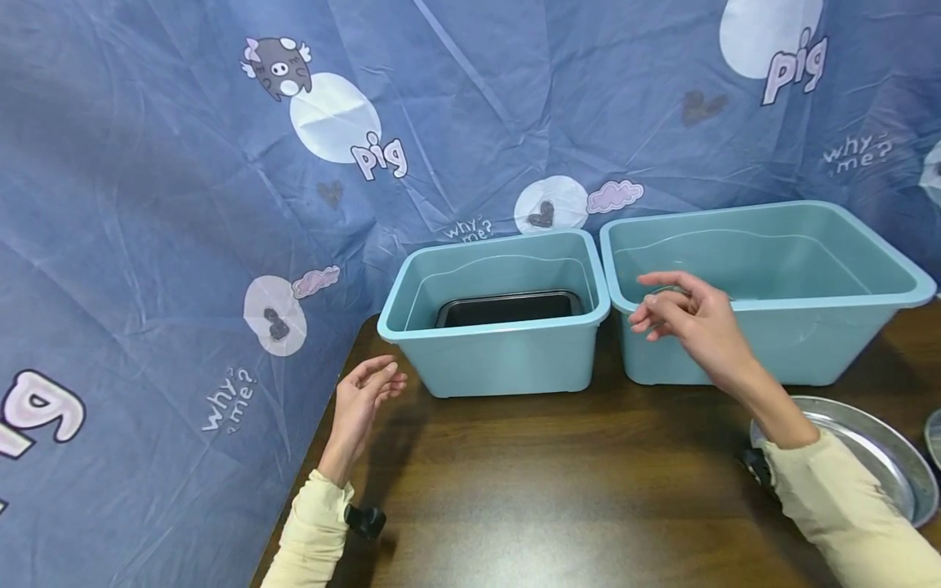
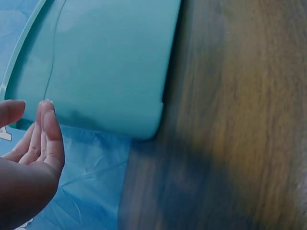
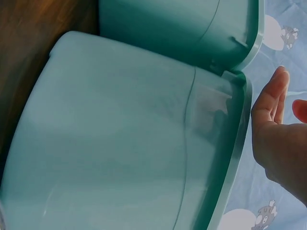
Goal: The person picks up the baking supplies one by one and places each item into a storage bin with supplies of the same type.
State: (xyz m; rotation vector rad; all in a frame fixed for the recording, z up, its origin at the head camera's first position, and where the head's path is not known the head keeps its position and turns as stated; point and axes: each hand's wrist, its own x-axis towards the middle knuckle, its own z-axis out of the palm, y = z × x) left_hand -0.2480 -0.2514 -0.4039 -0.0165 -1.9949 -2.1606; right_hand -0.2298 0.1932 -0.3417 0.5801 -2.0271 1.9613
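Two light-blue plastic bins stand side by side on the table. Inside the left bin (image 1: 500, 359) lies a black rectangular tray (image 1: 507, 309); the near wall hides part of it. My left hand (image 1: 362, 408) hovers by that bin's near left corner, fingers loosely bent and holding nothing. In the left wrist view its fingertips overlap the bin wall (image 2: 110, 62). Above the near rim of the right bin (image 1: 764, 347) is my right hand (image 1: 694, 322), its fingers relaxed and nothing in them. The right wrist view has this hand (image 3: 283, 139) beside the rim of the bin (image 3: 120, 129).
A round metal plate (image 1: 900, 465) lies at the right, partly under my right sleeve (image 1: 838, 498). Another metal rim (image 1: 934, 437) shows at the frame edge. Behind the bins hangs a blue printed cloth (image 1: 456, 106), which also runs along the left of the wooden table (image 1: 515, 482).
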